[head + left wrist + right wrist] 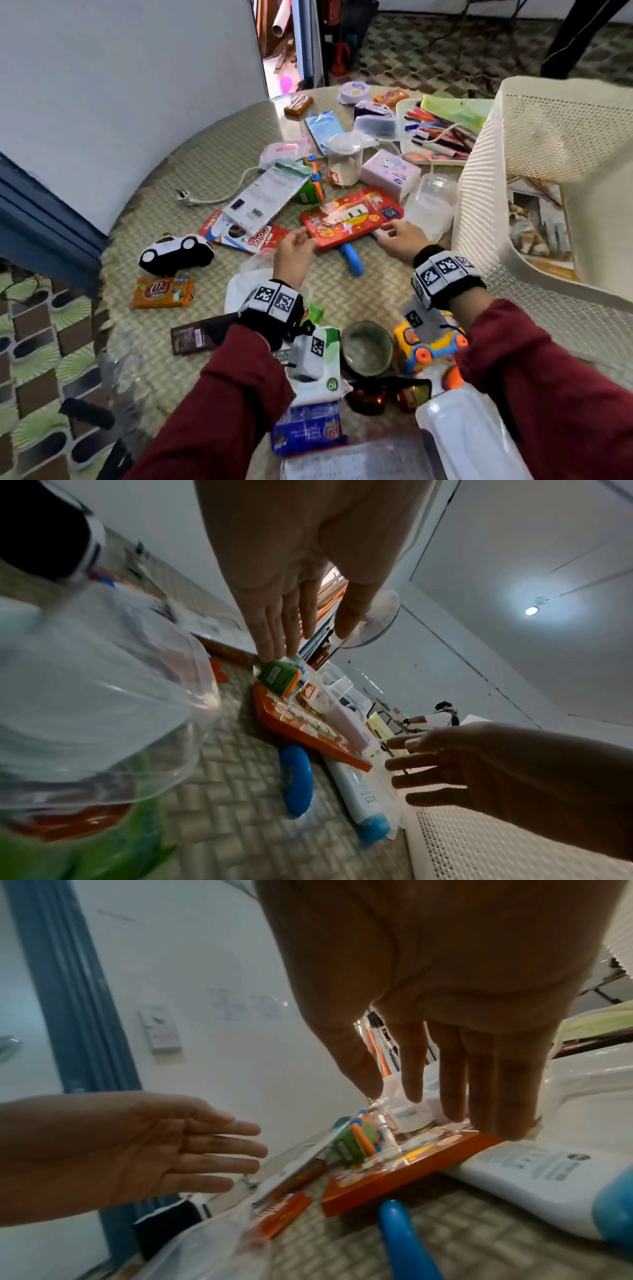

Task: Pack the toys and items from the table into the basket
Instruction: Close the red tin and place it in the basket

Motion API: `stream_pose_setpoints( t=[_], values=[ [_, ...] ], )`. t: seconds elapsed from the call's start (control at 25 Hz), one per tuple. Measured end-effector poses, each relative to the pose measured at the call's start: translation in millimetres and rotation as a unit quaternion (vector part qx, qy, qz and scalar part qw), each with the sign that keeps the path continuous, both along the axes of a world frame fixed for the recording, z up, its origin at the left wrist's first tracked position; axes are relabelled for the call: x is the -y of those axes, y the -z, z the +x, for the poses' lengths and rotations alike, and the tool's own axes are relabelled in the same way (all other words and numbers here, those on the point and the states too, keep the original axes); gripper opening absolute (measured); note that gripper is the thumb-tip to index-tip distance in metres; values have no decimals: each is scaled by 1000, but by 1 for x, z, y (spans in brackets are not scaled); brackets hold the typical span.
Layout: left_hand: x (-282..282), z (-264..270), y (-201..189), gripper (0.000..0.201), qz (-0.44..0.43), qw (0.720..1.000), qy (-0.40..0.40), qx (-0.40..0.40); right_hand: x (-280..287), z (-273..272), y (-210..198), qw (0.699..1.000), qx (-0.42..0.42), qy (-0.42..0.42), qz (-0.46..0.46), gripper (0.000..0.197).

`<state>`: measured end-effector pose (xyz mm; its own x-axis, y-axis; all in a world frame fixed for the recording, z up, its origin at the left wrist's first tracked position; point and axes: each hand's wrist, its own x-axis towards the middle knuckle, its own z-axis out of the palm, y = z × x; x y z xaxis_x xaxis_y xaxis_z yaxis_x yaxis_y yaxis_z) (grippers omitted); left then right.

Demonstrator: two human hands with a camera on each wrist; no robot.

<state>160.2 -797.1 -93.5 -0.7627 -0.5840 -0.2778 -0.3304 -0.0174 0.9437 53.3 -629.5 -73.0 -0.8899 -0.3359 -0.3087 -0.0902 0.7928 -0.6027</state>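
A flat red toy box [351,214] [308,729] [407,1169] lies in the middle of the round table. My left hand [294,248] [301,615] hovers just off its left end, fingers straight. Off its right end hovers my right hand [400,236] [445,1083], fingers spread, above a white tube with a blue cap [548,1183] [359,791]. Neither hand holds anything. A blue plastic piece [352,258] [400,1237] pokes out from under the box. The cream mesh basket [534,144] stands at the right with a picture book [537,222] inside.
Around the box lie a green toy [310,188], a clear jar [344,161], a pink tissue pack [390,173], a black-and-white plush car [176,253], an orange snack pack [161,291], a white tray [400,113] of pens, a toy truck [428,342] and tape roll [366,347].
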Motion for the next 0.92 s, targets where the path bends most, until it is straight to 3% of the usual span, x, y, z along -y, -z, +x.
stream_pose_setpoints(
  t=[0.16, 0.28, 0.36, 0.44, 0.6, 0.8, 0.92],
  values=[
    [6, -47, 35, 42, 22, 998, 2, 60, 14, -52, 24, 999, -18, 14, 43, 43],
    [12, -65, 68, 66, 33, 996, -20, 78, 21, -78, 44, 997, -38, 6, 69, 51],
    [14, -72, 79, 67, 46, 995, -17, 84, 25, -89, 55, 994, -55, -7, 99, 56],
    [15, -74, 76, 56, 50, 995, -12, 91, 27, -94, 65, 991, -64, -2, 119, 63],
    [15, -73, 78, 59, 55, 994, -32, 87, 24, -93, 73, 992, -72, 38, 97, 66],
    [19, -62, 61, 50, 189, 975, -112, 32, 11, -82, 57, 996, -73, 43, 36, 48],
    [16, -45, 37, 48, 232, 965, -119, -36, 3, -61, 39, 990, -95, 86, -63, 44]
  ],
)
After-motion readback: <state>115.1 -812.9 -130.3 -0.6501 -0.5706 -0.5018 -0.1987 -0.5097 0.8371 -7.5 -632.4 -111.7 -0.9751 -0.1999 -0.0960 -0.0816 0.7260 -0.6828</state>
